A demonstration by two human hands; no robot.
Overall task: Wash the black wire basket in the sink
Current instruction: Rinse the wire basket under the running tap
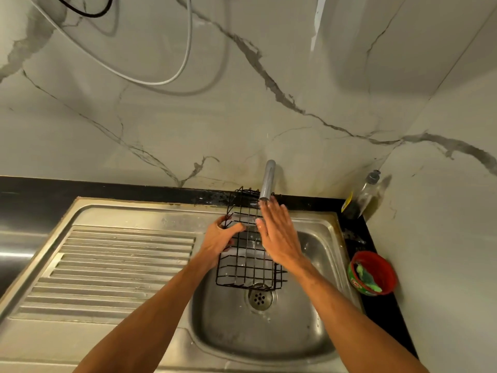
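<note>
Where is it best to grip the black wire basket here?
Take the black wire basket by its left side wall, coming from the left, as the left hand does: fingers hook through the open wires, keeping the middle clear under the tap.

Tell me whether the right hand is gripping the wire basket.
No: the right hand lies flat with straight fingers under the tap, while the left hand grips the black wire basket.

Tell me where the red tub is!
In the head view, the red tub sits on the black counter just right of the sink, nearer the person than the bottle in the corner.
</note>
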